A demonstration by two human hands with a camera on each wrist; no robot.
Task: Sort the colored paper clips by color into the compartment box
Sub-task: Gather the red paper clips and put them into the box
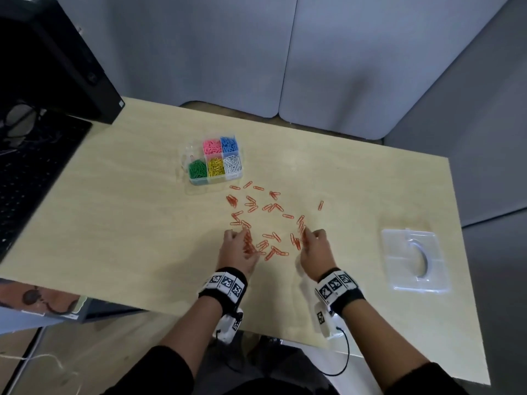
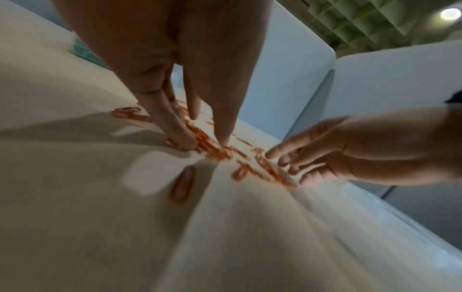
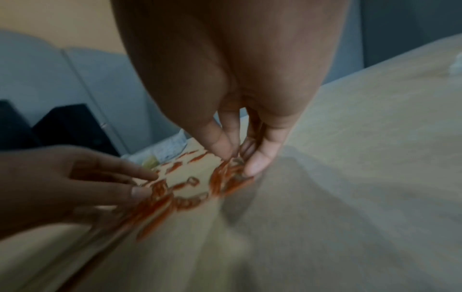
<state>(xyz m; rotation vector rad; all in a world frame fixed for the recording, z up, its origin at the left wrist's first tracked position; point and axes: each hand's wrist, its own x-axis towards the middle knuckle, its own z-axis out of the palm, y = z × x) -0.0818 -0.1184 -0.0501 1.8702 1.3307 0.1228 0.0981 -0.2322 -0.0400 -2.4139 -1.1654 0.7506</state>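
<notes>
On the worktop (image 1: 370, 178) many orange paper clips (image 1: 258, 218) lie scattered just in front of the compartment box (image 1: 216, 163). The box holds pink, blue, green, yellow and white clips, each colour in its own compartment. The left hand (image 1: 238, 250) rests among the clips with its fingers (image 2: 172, 126) nearly straight and touching a small bunch. The right hand (image 1: 315, 246) seems to pinch some clips between thumb and fingers (image 3: 260, 158), but this view is blurred. A clear lid (image 1: 415, 260) lies well apart on the right.
</notes>
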